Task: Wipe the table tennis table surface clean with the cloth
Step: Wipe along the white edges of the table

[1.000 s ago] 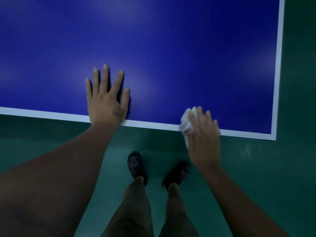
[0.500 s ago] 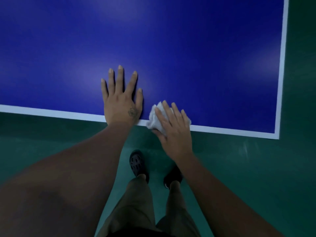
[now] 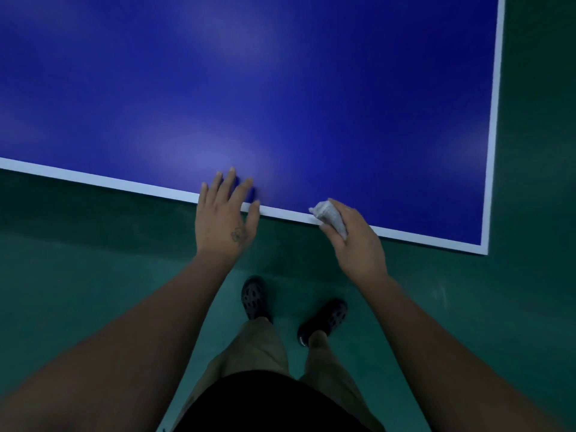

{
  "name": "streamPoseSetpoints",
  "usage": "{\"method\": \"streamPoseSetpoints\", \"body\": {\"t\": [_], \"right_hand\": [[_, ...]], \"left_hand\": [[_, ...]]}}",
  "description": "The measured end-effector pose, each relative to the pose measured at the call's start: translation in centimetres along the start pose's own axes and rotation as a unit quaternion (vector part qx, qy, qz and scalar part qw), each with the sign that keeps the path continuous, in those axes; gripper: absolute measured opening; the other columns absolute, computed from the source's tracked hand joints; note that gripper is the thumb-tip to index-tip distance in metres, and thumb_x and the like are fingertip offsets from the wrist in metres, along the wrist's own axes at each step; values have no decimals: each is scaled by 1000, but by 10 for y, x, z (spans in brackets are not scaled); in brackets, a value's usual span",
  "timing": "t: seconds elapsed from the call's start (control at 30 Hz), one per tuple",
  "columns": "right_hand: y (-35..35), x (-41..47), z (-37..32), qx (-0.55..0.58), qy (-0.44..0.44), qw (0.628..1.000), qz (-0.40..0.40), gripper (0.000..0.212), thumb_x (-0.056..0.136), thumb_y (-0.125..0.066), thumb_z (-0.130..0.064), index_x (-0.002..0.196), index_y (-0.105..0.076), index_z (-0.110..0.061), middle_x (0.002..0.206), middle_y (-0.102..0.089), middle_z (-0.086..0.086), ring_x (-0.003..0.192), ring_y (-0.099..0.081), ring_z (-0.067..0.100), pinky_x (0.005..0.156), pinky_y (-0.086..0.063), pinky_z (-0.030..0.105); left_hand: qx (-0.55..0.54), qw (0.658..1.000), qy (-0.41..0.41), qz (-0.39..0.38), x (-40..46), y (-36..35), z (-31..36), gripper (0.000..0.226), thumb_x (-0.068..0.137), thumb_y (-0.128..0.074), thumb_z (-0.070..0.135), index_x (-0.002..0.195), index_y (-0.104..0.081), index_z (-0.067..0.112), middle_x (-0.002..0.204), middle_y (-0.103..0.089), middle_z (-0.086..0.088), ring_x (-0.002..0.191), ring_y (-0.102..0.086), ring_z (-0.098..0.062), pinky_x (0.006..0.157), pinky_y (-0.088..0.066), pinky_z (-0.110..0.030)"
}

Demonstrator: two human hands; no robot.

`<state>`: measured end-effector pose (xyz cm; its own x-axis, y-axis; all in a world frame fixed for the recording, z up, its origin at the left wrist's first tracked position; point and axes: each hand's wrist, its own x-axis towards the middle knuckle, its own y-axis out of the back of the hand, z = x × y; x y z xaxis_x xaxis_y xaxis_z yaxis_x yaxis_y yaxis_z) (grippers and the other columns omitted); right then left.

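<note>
Blue table [image 3: 280, 88], white-edged, over green floor [image 3: 78, 260]. Left hand [image 3: 223, 215]: released, straight fingers laid across the near edge. Right hand [image 3: 355, 238]: grasping a bunched white cloth [image 3: 330, 217] at the same edge line, near the table's right corner.

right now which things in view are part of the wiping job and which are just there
Job: cloth, right hand gripping it, left hand at the table edge, table tennis table.
Just there: green floor, black shoes.
</note>
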<state>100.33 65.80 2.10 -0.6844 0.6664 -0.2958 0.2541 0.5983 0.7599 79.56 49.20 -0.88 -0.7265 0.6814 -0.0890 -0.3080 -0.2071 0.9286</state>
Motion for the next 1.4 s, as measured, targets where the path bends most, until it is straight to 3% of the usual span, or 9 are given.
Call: {"method": "streamPoseSetpoints", "body": {"t": [0.13,0.27,0.4,0.53,0.83,0.93,1.13,1.4], "right_hand": [[24,-34,-19,-25,-10,999,-35,58,106,-56,-54,159,-42,-34,152,-56,-13,132,-57,10,102,-52,38],[38,-58,-32,-34,-42,997,-48,61,106,-39,-69,160,-35,-40,152,-58,-10,128,-63,15,100,-55,42],[48,-71,-43,-36,-38,997,-50,47,111,-34,-60,152,-36,-38,135,-67,-6,106,-69,20,87,-56,41],[54,-77,-42,-32,-4,998,-58,29,111,-41,-46,139,-38,-40,115,-68,-6,83,-67,18,70,-55,39],[85,-49,-31,-47,117,983,-133,10,111,-44,-44,113,-34,-42,104,-62,-10,79,-61,16,64,-45,36],[94,-36,-35,-60,173,970,-160,7,112,-45,-43,117,-42,-39,114,-59,-15,87,-61,15,68,-46,36],[89,-11,-48,-94,304,923,-218,20,110,-48,-45,126,-50,-34,131,-57,-19,99,-64,16,75,-54,41],[38,-18,-112,-139,457,822,-311,27,108,-49,-46,132,-49,-32,136,-56,-18,86,-66,20,66,-53,40]], "left_hand": [[-3,1000,-1,-25,-44,21,-6,50,105,-57,43,150,-57,22,164,-45,-11,156,-35,-33,130,-23,-51],[2,999,4,-37,-72,41,-3,55,103,-51,48,151,-57,23,166,-43,-8,156,-34,-29,131,-21,-49],[1,999,23,-40,-89,60,1,55,104,-58,47,154,-54,24,168,-40,-7,158,-31,-28,131,-21,-49],[18,999,31,-40,-105,74,1,57,103,-59,47,155,-53,24,167,-41,-8,158,-32,-28,131,-22,-49],[16,991,129,-11,-140,87,38,65,99,-42,58,154,-53,25,164,-46,-7,154,-38,-28,126,-33,-48],[19,986,166,-1,-154,85,55,68,98,-36,60,152,-55,24,161,-50,-8,153,-41,-29,124,-37,-48],[32,965,258,29,-195,85,80,65,97,-40,57,148,-59,23,157,-54,-9,149,-46,-31,121,-41,-50],[16,917,388,96,-266,82,75,61,99,-44,55,146,-61,20,155,-56,-10,148,-48,-31,120,-42,-50]]}}
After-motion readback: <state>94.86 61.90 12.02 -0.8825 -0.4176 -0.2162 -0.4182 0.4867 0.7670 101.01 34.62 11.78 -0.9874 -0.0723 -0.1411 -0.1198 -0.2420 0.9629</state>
